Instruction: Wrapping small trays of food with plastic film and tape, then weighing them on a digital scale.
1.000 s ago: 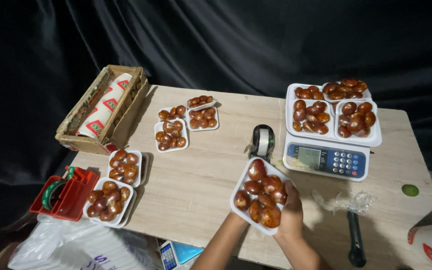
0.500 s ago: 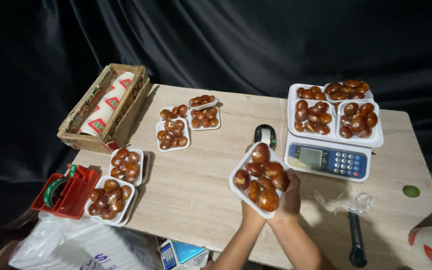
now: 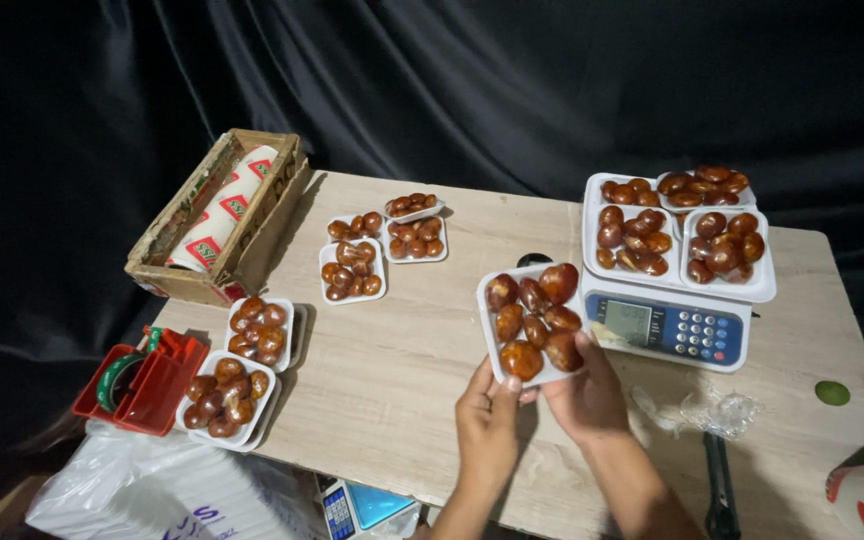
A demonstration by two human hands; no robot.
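Both the left hand (image 3: 487,415) and right hand (image 3: 580,392) grip a white tray of glossy brown fruit (image 3: 532,322) just left of the scale (image 3: 664,325), apparently mid-carry and needing a level set-down.

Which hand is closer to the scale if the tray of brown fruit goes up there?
Probably the right hand. It holds the tray on the side next to the scale, almost touching its front. The left hand grips the near edge, farther away.
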